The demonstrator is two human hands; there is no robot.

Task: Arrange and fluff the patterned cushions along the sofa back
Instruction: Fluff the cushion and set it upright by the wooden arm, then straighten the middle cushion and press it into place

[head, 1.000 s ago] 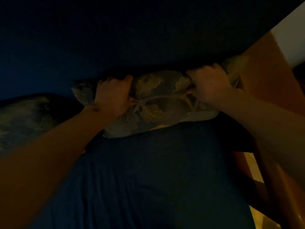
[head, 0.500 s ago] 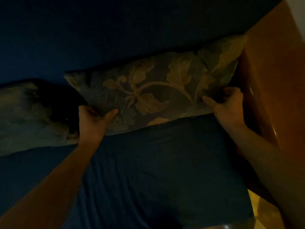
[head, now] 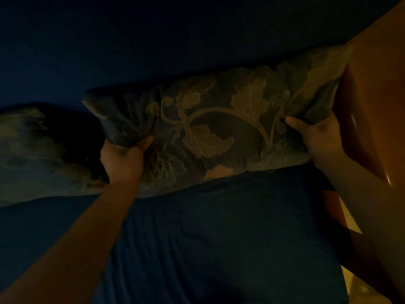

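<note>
Left hand [head: 122, 160]: at 9 o'clock of centre, forearm reaching up from 7 o'clock, fingers curled closed around a bunched lower corner of the leaf-patterned cushion [head: 210, 128]. Right hand [head: 317, 137]: at 3 o'clock, forearm entering from 4 o'clock, thumb forward, pinching the opposite end.

Two patterned cushions: one [head: 210, 128] at 12 o'clock, one [head: 32, 159] at 9 o'clock. Two hands: left hand [head: 122, 161], right hand [head: 317, 139].
</note>
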